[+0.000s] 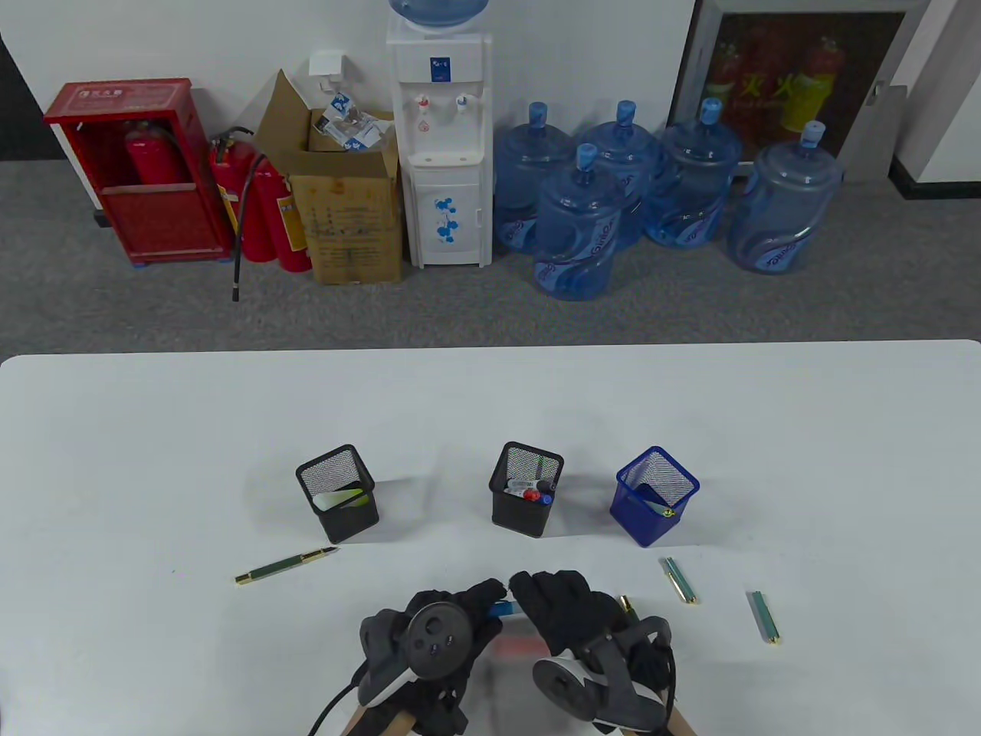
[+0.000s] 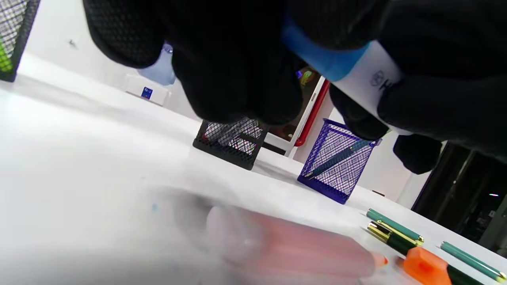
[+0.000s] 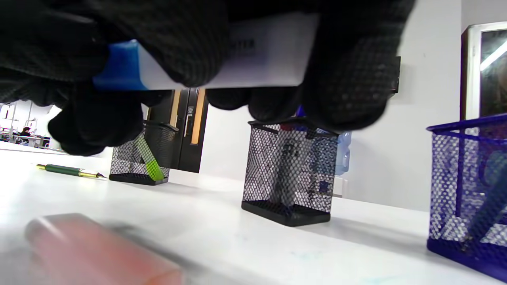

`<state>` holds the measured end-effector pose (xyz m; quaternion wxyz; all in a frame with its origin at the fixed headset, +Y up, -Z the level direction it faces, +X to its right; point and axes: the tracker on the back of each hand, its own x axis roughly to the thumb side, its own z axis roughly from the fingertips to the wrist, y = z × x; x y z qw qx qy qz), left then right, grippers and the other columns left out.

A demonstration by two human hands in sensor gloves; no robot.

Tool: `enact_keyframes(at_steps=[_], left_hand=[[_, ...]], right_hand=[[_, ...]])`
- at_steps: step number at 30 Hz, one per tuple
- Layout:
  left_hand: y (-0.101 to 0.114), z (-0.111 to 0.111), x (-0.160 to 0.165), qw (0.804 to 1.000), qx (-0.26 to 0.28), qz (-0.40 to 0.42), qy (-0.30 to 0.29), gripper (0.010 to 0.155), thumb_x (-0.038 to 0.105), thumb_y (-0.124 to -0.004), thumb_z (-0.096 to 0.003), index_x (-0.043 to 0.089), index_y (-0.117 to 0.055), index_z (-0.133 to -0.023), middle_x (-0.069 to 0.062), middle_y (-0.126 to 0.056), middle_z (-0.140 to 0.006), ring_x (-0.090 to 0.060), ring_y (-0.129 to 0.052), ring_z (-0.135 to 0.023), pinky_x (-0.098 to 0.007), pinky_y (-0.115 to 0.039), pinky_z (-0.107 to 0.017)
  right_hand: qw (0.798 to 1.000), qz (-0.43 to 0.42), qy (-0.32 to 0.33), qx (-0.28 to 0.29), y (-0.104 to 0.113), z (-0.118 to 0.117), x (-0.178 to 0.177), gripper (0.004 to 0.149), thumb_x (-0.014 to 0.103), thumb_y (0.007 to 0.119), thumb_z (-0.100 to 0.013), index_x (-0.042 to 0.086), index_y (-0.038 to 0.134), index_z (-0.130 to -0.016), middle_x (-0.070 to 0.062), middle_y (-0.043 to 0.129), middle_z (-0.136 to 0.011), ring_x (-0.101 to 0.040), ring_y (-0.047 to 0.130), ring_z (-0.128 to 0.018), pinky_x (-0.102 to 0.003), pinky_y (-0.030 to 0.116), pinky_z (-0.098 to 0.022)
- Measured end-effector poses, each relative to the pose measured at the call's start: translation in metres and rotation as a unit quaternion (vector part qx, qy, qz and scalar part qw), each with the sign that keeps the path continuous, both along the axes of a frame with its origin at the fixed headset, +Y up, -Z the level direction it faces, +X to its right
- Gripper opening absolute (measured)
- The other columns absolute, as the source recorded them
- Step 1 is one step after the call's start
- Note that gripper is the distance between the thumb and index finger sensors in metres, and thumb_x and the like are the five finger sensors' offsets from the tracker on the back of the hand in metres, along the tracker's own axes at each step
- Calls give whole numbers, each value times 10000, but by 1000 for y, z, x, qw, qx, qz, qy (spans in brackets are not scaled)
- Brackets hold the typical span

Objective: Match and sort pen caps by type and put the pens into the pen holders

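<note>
Both gloved hands meet low at the table's centre, holding one marker (image 1: 506, 609) between them. My left hand (image 1: 467, 609) pinches its blue end (image 2: 321, 59), and my right hand (image 1: 552, 606) grips the white barrel (image 3: 269, 51). Whether the blue end is a seated cap I cannot tell. A blurred pink pen-like object (image 1: 513, 648) lies on the table under the hands. Behind stand a black mesh holder (image 1: 337, 504) with a green item, a middle black holder (image 1: 526, 498) with markers, and a blue holder (image 1: 657, 497) with a green pen.
A green-and-gold pen (image 1: 285, 566) lies to the left in front of the left holder. Two green caps (image 1: 680, 579) (image 1: 765, 616) lie to the right, and another green pen (image 1: 628, 607) lies by my right hand. An orange cap (image 2: 424, 265) sits near it.
</note>
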<state>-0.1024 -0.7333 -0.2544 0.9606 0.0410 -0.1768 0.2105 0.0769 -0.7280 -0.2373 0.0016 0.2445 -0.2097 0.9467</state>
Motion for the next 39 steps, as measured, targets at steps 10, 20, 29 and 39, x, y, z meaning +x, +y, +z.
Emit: enact_keyframes(at_steps=[10,20,29,39], left_hand=[[5,3,4,998,64,10,-3,544,354,-722,-386,250,-768,-919,-3,-1049,-697,-237,-1066,-490,-569,-777,-664],[12,5,-3,996,83,38,-12,548,389,-737,-391,339,-746,-936,44,-1027,-715,-221,-1049,-540,-575,-733,-700],[79,5,-57,960,227,-130,100,536,414,-756,-402,428,-739,-938,46,-984,-805,-222,-1013,-644,-579,-684,-732],[106,-55,-120,883,128,-328,312,535,402,-746,-422,464,-733,-953,35,-932,-894,-240,-962,-743,-581,-610,-787]], right_hand=[[999,-29,26,6,12,0,0,557,270,781,-370,248,767,-926,18,958,-840,-211,1034,-649,-358,1010,-278],[996,-78,31,-22,10,-2,11,574,323,767,-391,244,708,-957,49,914,-867,-163,1014,-691,-319,1015,-323],[997,-75,-26,-8,6,-12,49,703,400,755,-409,175,555,-1044,-55,735,-1012,-274,834,-882,-433,858,-611],[997,-54,-55,-2,3,-19,79,700,407,758,-409,179,567,-1042,-53,744,-1009,-278,836,-879,-458,842,-619]])
